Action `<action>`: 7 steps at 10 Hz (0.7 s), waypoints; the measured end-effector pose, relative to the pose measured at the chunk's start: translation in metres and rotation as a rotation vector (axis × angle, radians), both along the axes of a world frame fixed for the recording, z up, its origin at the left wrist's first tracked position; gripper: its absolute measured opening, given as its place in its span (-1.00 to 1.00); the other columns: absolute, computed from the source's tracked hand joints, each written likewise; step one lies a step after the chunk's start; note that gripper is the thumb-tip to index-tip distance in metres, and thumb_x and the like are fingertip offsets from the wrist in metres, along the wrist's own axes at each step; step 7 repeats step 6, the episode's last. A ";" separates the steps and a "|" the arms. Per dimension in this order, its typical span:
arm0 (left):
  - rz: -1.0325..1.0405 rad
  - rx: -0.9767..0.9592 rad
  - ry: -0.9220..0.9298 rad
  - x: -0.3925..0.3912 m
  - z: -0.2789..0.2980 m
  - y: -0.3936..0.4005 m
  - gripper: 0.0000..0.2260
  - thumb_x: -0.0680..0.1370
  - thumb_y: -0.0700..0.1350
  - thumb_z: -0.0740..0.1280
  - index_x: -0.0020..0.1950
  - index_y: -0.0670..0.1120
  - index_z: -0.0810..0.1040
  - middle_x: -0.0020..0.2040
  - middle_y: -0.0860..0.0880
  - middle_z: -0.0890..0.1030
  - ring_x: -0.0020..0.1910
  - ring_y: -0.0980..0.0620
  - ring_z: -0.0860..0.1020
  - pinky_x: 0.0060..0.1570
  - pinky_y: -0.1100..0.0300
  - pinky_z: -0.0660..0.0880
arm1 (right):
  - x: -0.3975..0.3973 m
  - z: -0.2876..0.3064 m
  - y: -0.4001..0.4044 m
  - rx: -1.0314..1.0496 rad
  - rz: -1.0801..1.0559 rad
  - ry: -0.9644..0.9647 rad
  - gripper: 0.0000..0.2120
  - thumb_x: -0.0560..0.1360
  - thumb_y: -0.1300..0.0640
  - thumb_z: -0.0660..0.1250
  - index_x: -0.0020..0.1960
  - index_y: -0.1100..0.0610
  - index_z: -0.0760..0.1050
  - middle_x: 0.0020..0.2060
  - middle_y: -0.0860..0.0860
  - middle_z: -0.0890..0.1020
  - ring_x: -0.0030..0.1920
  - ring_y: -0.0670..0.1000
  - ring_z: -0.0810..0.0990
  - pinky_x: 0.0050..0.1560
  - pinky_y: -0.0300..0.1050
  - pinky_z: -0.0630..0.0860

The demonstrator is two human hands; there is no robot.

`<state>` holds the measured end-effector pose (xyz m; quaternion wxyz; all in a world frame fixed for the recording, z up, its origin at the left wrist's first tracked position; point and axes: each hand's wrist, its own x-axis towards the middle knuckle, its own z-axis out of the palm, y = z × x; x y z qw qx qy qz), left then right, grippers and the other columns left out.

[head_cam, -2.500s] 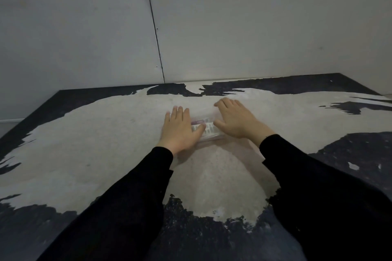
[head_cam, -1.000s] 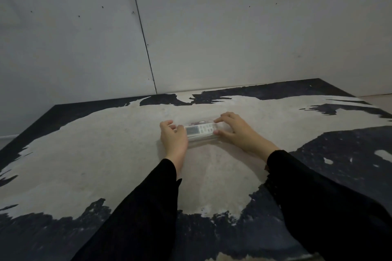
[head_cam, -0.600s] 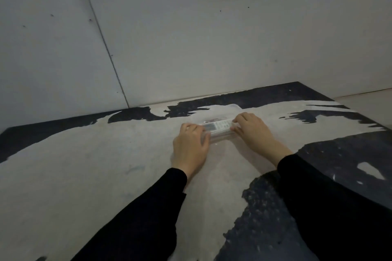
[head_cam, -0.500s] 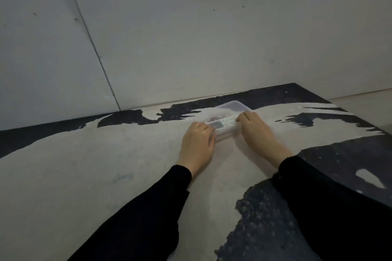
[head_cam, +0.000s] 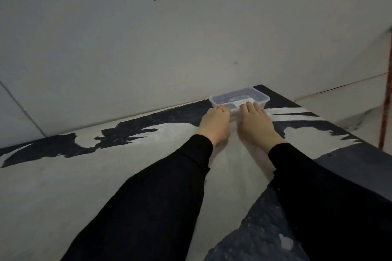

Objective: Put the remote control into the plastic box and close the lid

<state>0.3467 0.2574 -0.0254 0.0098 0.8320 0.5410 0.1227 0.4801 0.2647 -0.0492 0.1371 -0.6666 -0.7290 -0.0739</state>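
Worn black-and-grey table (head_cam: 63, 186), pale panelled wall (head_cam: 148, 48), plastic box (head_cam: 257, 95) near its far edge

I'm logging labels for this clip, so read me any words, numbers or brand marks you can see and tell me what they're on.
No text can be read in this view.
Remote control inside the plastic box: pale patches show through the clear wall, too small and blurred to read.
Box, table and wall: no labels or signs visible.
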 end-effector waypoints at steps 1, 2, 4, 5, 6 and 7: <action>0.002 -0.064 0.032 0.012 -0.001 0.019 -0.50 0.51 -0.28 0.17 0.45 -0.21 0.18 0.54 -0.19 0.14 0.39 -0.20 0.33 0.22 -0.06 0.43 | 0.004 0.005 0.019 -0.074 -0.048 0.055 -0.54 0.47 0.15 0.15 0.32 0.29 0.23 0.36 0.27 0.32 0.43 0.24 0.20 0.42 0.18 0.20; 0.001 -0.109 0.060 0.019 -0.004 0.034 -0.45 0.54 -0.24 0.14 0.50 -0.19 0.03 0.57 -0.16 0.00 0.48 -0.17 0.18 0.31 -0.07 0.38 | 0.007 0.004 0.032 -0.090 -0.084 0.108 -0.40 0.48 0.02 0.14 0.42 0.28 0.13 0.46 0.28 0.19 0.49 0.23 0.08 0.49 0.18 0.09; -0.013 -0.116 0.095 0.013 -0.006 0.039 -0.41 0.57 -0.21 0.11 0.53 -0.15 -0.11 0.58 -0.13 -0.08 0.55 -0.15 -0.02 0.51 -0.10 0.05 | 0.012 -0.002 0.041 -0.152 -0.081 0.170 -0.27 0.47 -0.11 0.11 0.50 0.21 -0.04 0.54 0.21 -0.06 0.53 0.17 -0.12 0.50 0.20 -0.05; -0.017 -0.069 0.118 0.002 -0.006 0.028 -0.43 0.57 -0.20 0.10 0.54 -0.15 -0.08 0.58 -0.12 -0.04 0.55 -0.13 -0.04 0.53 -0.08 -0.02 | 0.021 0.004 0.040 -0.269 -0.077 0.156 -0.25 0.50 -0.18 0.06 0.53 0.12 -0.16 0.54 0.15 -0.15 0.54 0.14 -0.17 0.49 0.23 -0.15; 0.033 -0.057 0.095 -0.023 0.002 0.010 -0.41 0.56 -0.19 0.11 0.54 -0.15 -0.09 0.58 -0.12 -0.02 0.56 -0.10 -0.03 0.53 -0.05 -0.04 | 0.018 0.017 0.031 -0.191 -0.045 0.093 -0.23 0.52 -0.23 0.08 0.52 0.08 -0.21 0.55 0.16 -0.12 0.54 0.16 -0.13 0.47 0.27 -0.15; 0.033 -0.057 0.095 -0.023 0.002 0.010 -0.41 0.56 -0.19 0.11 0.54 -0.15 -0.09 0.58 -0.12 -0.02 0.56 -0.10 -0.03 0.53 -0.05 -0.04 | 0.018 0.017 0.031 -0.191 -0.045 0.093 -0.23 0.52 -0.23 0.08 0.52 0.08 -0.21 0.55 0.16 -0.12 0.54 0.16 -0.13 0.47 0.27 -0.15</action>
